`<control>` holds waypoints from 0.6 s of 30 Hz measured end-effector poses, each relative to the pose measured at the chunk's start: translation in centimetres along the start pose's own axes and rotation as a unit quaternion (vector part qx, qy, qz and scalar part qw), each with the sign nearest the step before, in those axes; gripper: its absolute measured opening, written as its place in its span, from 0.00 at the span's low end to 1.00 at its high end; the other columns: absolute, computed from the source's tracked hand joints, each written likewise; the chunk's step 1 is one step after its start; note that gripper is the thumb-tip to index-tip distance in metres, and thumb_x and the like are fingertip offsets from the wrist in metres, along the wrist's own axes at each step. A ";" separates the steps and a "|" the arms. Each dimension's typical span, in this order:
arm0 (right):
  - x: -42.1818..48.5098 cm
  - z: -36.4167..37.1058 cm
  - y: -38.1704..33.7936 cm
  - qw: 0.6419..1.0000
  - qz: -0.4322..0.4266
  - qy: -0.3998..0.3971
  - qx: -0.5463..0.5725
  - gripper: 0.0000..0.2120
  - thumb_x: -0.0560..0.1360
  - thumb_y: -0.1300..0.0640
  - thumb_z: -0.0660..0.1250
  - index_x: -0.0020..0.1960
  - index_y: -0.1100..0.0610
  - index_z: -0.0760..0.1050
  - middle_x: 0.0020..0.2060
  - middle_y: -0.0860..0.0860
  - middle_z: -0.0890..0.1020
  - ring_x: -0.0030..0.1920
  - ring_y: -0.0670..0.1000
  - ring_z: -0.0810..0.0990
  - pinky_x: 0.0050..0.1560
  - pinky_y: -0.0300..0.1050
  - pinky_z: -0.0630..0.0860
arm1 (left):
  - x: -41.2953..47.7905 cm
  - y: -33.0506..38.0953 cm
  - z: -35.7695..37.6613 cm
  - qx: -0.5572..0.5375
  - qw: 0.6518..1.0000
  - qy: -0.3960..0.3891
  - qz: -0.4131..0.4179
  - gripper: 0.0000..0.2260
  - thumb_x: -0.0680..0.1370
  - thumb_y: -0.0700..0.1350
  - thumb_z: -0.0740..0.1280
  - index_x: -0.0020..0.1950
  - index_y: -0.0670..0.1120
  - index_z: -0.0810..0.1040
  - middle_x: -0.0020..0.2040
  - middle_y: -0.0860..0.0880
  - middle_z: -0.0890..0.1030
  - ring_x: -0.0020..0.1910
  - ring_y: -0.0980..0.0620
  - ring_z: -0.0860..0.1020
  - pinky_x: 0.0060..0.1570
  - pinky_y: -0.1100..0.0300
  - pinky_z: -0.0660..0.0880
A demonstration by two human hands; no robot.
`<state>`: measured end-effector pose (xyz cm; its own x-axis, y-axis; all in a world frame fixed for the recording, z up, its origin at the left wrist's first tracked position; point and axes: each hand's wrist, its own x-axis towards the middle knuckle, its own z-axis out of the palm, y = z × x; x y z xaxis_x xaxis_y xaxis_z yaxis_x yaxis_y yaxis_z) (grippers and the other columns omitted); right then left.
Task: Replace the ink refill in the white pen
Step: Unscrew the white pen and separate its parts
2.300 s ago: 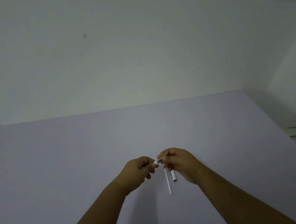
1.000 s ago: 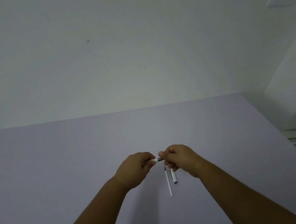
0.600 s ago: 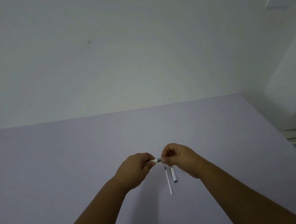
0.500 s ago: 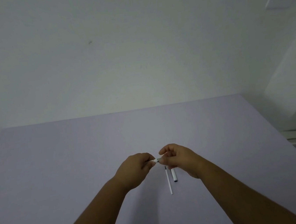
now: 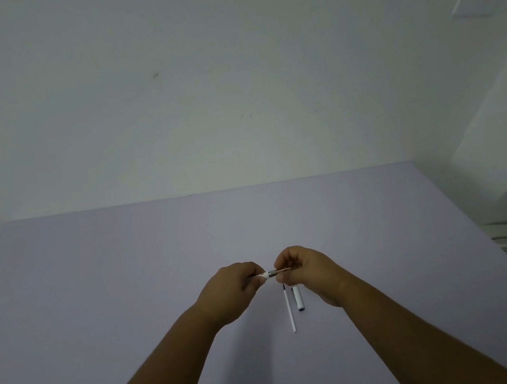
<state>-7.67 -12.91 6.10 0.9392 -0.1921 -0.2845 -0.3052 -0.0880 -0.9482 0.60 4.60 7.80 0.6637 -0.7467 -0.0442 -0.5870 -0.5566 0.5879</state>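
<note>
both hands were up over the desk (image 5: 130, 283), nearly touching. left hand (image 5: 231, 291) was curled tight round the pen (image 5: 263, 275); only its white front end poked out past my fingers. right hand (image 5: 305, 269) was pinched closed on the pen's dark tip section (image 5: 278, 271), thumb and fingertips round it, the point running in under my fingers. pen sat roughly level, pointing right. couldn't tell whether the tip section was seated or loose.

on the desk just below my right hand: refill (image 5: 289, 310), thin and white with a dark end at the far side, lying pointing away from me. just beside it on the right, the cap (image 5: 298, 298), shorter, parallel, not touching it. wall (image 5: 203, 87) behind was plain white.
</note>
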 end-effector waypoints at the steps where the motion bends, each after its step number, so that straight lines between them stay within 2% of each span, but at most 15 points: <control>1: 0.0 0.1 0.0 1.000 0.009 -0.004 0.010 0.07 0.69 0.59 0.72 0.46 0.53 0.78 0.41 0.50 0.81 0.41 0.50 0.80 0.46 0.45 0.79 | 0.0 0.0 0.0 -0.003 1.000 0.001 -0.001 0.10 0.79 0.50 0.60 0.51 0.49 0.78 0.42 0.53 0.78 0.40 0.55 0.75 0.37 0.64 0.69; 4: 0.0 0.3 -0.4 0.998 0.054 0.013 0.024 0.10 0.71 0.50 0.71 0.46 0.57 0.79 0.40 0.53 0.82 0.37 0.49 0.79 0.40 0.41 0.79 | 0.0 0.0 -0.1 -0.004 1.000 0.000 0.000 0.10 0.79 0.51 0.60 0.51 0.49 0.78 0.42 0.53 0.78 0.41 0.54 0.75 0.38 0.63 0.69; 7: 0.0 0.2 -0.2 0.999 0.019 0.018 0.020 0.01 0.72 0.59 0.70 0.43 0.56 0.79 0.37 0.52 0.81 0.36 0.48 0.79 0.42 0.42 0.79 | 0.0 0.0 0.0 -0.004 1.000 -0.001 -0.002 0.10 0.79 0.51 0.60 0.51 0.49 0.79 0.40 0.54 0.77 0.40 0.54 0.74 0.36 0.64 0.68; 9: -0.1 0.1 -0.1 0.999 0.007 0.002 0.031 0.05 0.70 0.61 0.71 0.46 0.55 0.78 0.40 0.52 0.81 0.40 0.50 0.79 0.46 0.45 0.79 | 0.1 0.0 0.0 -0.006 1.000 -0.001 -0.005 0.10 0.79 0.51 0.60 0.51 0.49 0.79 0.42 0.53 0.79 0.40 0.54 0.75 0.37 0.64 0.69; 11: -0.1 0.3 -0.4 0.998 0.041 -0.005 0.052 0.10 0.71 0.53 0.72 0.49 0.56 0.78 0.42 0.54 0.81 0.40 0.51 0.80 0.44 0.44 0.80 | 0.1 -0.1 0.0 -0.009 1.000 0.000 -0.008 0.10 0.79 0.51 0.60 0.51 0.49 0.78 0.43 0.53 0.80 0.41 0.54 0.75 0.39 0.63 0.70; 13: 0.0 0.4 -0.5 0.996 0.073 -0.001 0.045 0.13 0.72 0.48 0.70 0.47 0.58 0.79 0.39 0.54 0.81 0.36 0.49 0.79 0.41 0.43 0.80 | 0.2 -0.1 0.0 -0.009 1.000 -0.001 -0.007 0.10 0.79 0.51 0.60 0.50 0.50 0.78 0.42 0.53 0.80 0.40 0.55 0.75 0.38 0.63 0.70; 16: 0.1 0.4 -0.3 0.999 0.034 0.027 0.031 0.04 0.72 0.57 0.70 0.44 0.57 0.79 0.38 0.53 0.81 0.35 0.49 0.79 0.43 0.45 0.80 | 0.3 0.0 0.0 -0.016 1.000 0.001 -0.012 0.09 0.79 0.51 0.60 0.49 0.50 0.78 0.39 0.54 0.78 0.38 0.54 0.74 0.36 0.63 0.69; 18: 0.2 0.2 -0.2 0.999 0.005 0.039 0.037 0.04 0.71 0.61 0.70 0.45 0.55 0.79 0.40 0.53 0.82 0.39 0.51 0.81 0.49 0.49 0.81 | 0.3 0.0 0.1 -0.030 0.999 0.008 -0.026 0.09 0.78 0.51 0.60 0.47 0.50 0.78 0.37 0.54 0.77 0.36 0.55 0.73 0.35 0.63 0.67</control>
<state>-7.38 -12.73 6.24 0.9202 -0.2677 -0.2856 -0.2999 -0.0132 -0.9539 0.73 4.32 7.74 0.6993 -0.7120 -0.0633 -0.5238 -0.5707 0.6324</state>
